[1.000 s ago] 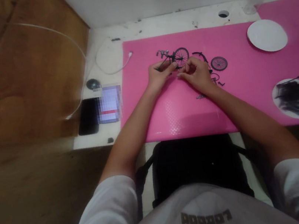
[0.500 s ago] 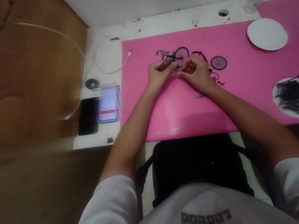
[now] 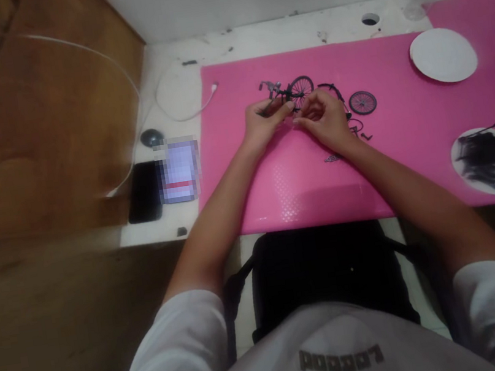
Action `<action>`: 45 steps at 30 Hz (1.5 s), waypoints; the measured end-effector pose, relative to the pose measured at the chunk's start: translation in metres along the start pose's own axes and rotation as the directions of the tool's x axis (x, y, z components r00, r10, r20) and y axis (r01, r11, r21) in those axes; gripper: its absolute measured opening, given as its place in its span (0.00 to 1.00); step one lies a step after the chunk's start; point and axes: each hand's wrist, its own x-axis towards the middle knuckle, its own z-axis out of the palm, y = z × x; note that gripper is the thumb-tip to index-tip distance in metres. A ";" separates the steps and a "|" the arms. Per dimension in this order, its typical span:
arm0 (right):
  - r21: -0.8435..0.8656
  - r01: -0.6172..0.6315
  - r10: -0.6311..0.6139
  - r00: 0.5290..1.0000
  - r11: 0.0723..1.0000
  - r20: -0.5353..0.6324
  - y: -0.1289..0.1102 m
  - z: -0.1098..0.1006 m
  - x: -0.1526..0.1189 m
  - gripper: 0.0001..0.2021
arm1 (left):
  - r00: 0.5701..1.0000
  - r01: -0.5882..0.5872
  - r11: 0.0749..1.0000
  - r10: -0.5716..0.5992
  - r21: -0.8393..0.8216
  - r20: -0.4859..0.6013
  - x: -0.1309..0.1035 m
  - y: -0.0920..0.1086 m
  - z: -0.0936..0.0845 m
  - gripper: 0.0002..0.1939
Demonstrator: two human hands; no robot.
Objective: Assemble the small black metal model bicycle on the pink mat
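A small black model bicycle [image 3: 301, 92], with one spoked wheel and handlebars showing, is held over the pink mat. My left hand [image 3: 264, 124] is closed round its frame, thumb pressed toward the lower part. My right hand [image 3: 323, 117] is closed in a pinch just beside the wheel; what lies between its fingertips is too small to make out. To the right of that hand lie a loose spoked wheel [image 3: 362, 102], a curved black part [image 3: 330, 89] and a few small black pieces [image 3: 365, 137]. A small flat piece [image 3: 332, 159] lies below my right wrist.
The pink mat [image 3: 269, 207] covers the white table. At right are a bare white plate [image 3: 443, 56] and a plate of black parts [image 3: 465, 184], with another at the edge. On the left lie a black phone [image 3: 142, 192], a blurred-out screen [image 3: 179, 174] and a white cable [image 3: 186, 119].
Both hands keep nearly the same position on the model bicycle. Only a very slight shift of the view shows.
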 end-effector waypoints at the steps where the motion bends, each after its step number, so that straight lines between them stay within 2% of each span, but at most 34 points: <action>1: 0.000 -0.003 0.003 1.000 1.000 -0.004 0.000 0.000 0.000 0.29 | 1.000 -0.001 1.000 0.001 0.001 -0.001 0.000 0.000 0.000 0.23; 20: 0.013 -0.005 0.005 1.000 1.000 -0.027 0.006 0.000 0.000 0.30 | 1.000 -0.018 1.000 0.018 -0.019 0.004 -0.001 0.000 -0.001 0.27; 34: -0.005 -0.021 0.020 0.999 1.000 -0.039 0.005 -0.002 0.000 0.33 | 1.000 -0.003 0.999 0.002 -0.032 -0.023 0.001 -0.005 -0.003 0.21; 45: 0.007 -0.023 0.023 0.999 1.000 -0.043 0.005 -0.003 0.000 0.34 | 0.999 -0.039 0.999 0.039 0.007 0.006 0.001 -0.006 -0.003 0.26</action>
